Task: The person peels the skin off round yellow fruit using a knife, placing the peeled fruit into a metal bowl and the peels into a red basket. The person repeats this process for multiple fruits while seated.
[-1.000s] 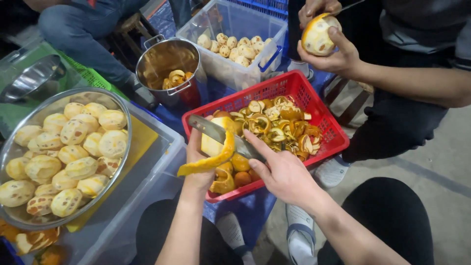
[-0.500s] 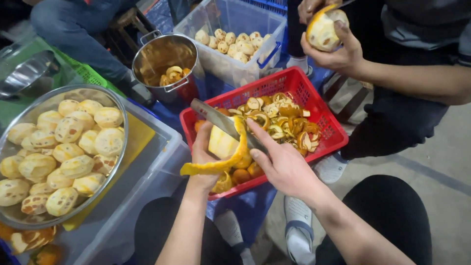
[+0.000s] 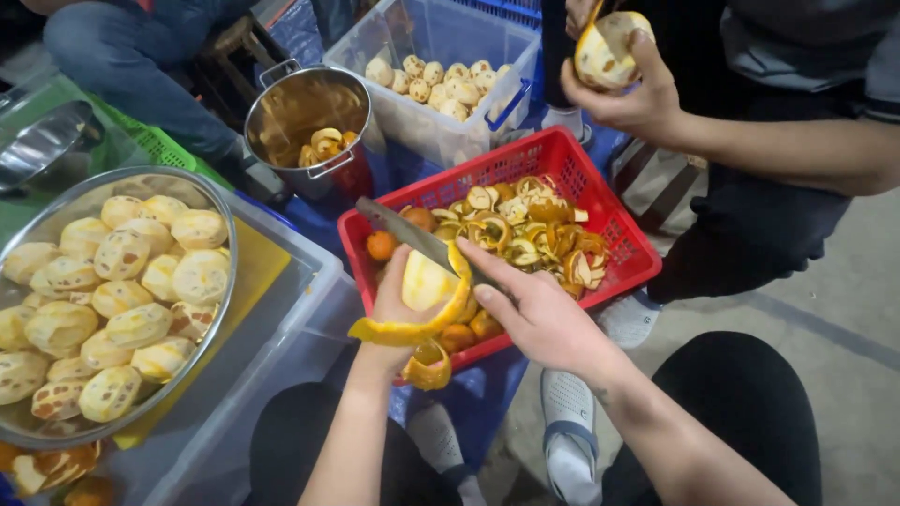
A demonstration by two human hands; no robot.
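Observation:
My left hand [image 3: 394,309] holds a half-peeled orange [image 3: 427,281] over the near edge of a red plastic basket [image 3: 619,230]. A long curl of orange peel [image 3: 412,330] hangs from the fruit under my fingers. My right hand [image 3: 534,314] grips a large knife [image 3: 412,236], its blade lying across the top of the fruit and pointing to the upper left. The basket holds a heap of peel strips [image 3: 525,230] and a few whole oranges.
A metal bowl [image 3: 220,234] of peeled fruit rests on a clear bin at the left. Behind stand a steel pot [image 3: 305,117] with peel and a clear crate [image 3: 431,37] of peeled fruit. Another person's hand [image 3: 637,98] holds a partly peeled fruit at top right.
The fruit has turned in my left hand and the peel strip has grown longer and dropped lower. The other person's hand with its fruit has shifted slightly.

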